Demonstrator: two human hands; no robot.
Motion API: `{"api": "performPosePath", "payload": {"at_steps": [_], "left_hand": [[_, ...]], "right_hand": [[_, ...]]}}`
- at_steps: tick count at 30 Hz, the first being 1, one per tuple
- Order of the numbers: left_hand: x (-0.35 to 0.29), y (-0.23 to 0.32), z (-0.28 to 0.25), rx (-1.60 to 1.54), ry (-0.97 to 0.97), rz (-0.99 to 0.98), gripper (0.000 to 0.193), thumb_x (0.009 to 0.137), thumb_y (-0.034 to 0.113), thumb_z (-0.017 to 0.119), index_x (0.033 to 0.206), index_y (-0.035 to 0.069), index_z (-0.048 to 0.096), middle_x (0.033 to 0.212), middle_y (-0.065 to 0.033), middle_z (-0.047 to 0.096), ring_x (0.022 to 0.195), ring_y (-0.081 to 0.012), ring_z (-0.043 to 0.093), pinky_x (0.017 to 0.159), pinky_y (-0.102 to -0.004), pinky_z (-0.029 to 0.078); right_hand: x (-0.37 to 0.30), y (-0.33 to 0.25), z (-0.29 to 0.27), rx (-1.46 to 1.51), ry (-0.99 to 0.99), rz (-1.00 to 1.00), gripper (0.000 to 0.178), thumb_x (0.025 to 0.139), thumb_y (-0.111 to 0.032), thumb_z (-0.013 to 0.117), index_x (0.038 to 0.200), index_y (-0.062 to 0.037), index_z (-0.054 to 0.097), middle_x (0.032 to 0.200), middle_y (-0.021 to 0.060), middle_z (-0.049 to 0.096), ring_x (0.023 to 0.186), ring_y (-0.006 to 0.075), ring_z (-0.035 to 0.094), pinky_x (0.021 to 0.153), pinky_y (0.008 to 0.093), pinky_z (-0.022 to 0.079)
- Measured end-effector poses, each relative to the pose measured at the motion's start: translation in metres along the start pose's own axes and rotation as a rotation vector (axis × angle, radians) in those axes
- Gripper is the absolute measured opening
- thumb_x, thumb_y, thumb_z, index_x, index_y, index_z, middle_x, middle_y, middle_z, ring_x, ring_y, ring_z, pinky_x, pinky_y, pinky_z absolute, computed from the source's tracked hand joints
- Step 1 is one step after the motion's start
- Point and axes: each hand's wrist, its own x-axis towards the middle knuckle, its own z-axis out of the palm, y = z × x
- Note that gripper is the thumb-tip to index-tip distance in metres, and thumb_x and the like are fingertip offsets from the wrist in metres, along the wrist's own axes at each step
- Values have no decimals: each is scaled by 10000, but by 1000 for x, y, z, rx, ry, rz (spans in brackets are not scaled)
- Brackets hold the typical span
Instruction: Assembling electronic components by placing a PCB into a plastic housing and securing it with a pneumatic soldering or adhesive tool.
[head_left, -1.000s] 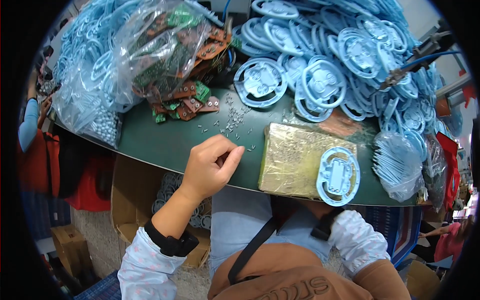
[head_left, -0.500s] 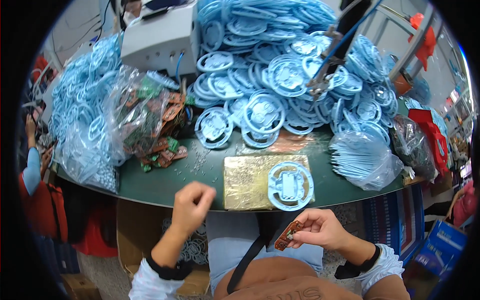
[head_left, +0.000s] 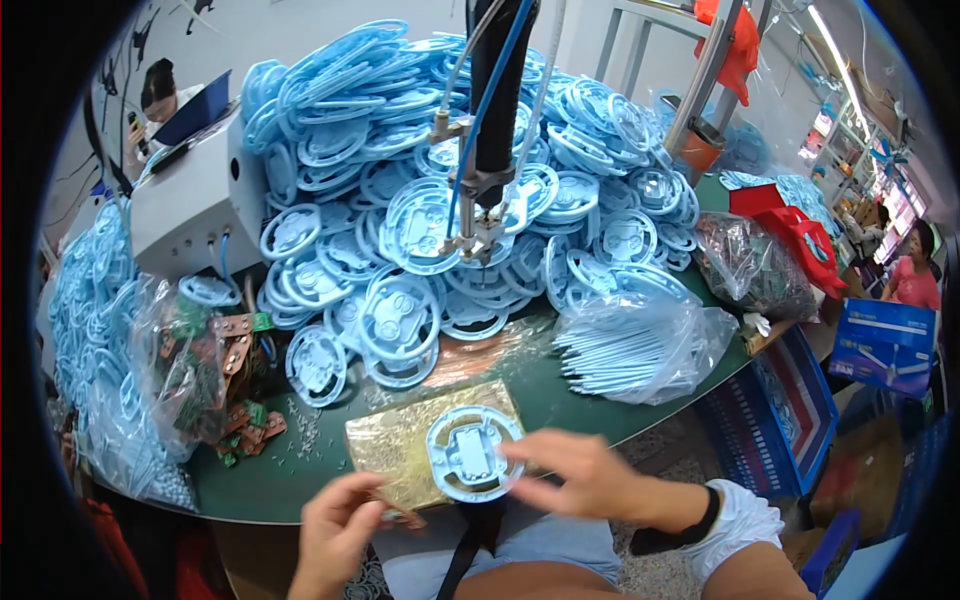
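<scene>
A light-blue plastic steering-wheel-shaped part lies on a block wrapped in shiny yellowish tape near the table's front edge. My right hand is at that part's right rim, forefinger and thumb apart; slight blur hides whether they press on it. Below the block's left corner, my left hand pinches a small brown circuit board, seen nearly edge-on. A black powered screwdriver with a blue hose hangs over the table, its tip above the heaped blue parts.
Loose screws and a bag of circuit boards lie to the left. A grey machine box stands behind them. On the right are a bag of thin blue rods and a red bag. Another person is far right.
The view has swung to the right. The circuit board has gone from my right hand to my left. My right hand has moved up to the rim of the blue wheel-shaped part.
</scene>
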Motion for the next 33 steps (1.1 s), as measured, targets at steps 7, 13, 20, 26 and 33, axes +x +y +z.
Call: {"api": "performPosePath", "payload": {"at_steps": [7,13,20,26,33], "left_hand": [[5,-9,-82,370,177,-91,197,823,-73,621,990,2,548,874,-33,603,755,-78,578,670,-205,465],[17,-22,-69,763,295,102,161,748,-64,692,894,-7,660,916,-57,538,626,-88,488,551,-214,406],[-3,-29,-51,801,292,210,142,780,-34,708,916,7,714,904,-98,603,805,-209,620,684,-294,508],[-4,-31,-42,805,368,209,185,736,-12,757,912,32,722,894,-84,596,783,-210,610,670,-302,501],[-21,-45,-47,836,533,138,184,690,-33,758,865,6,713,819,-93,577,742,-219,584,628,-303,462]], "right_hand": [[-11,92,-109,-872,3,152,102,779,-150,678,876,-121,675,832,64,627,814,271,638,643,399,530],[2,117,-102,-920,-105,91,81,732,-127,679,767,-97,612,773,62,581,765,268,621,612,406,510],[-1,114,-112,-811,25,72,112,725,-20,676,813,-58,618,802,111,621,758,315,629,653,400,498],[15,79,-94,-508,190,-5,160,745,67,637,881,-18,637,779,127,603,690,268,596,613,344,468],[35,44,-50,-142,-22,-67,216,764,38,686,972,-18,700,781,91,629,659,200,589,567,299,455]]}}
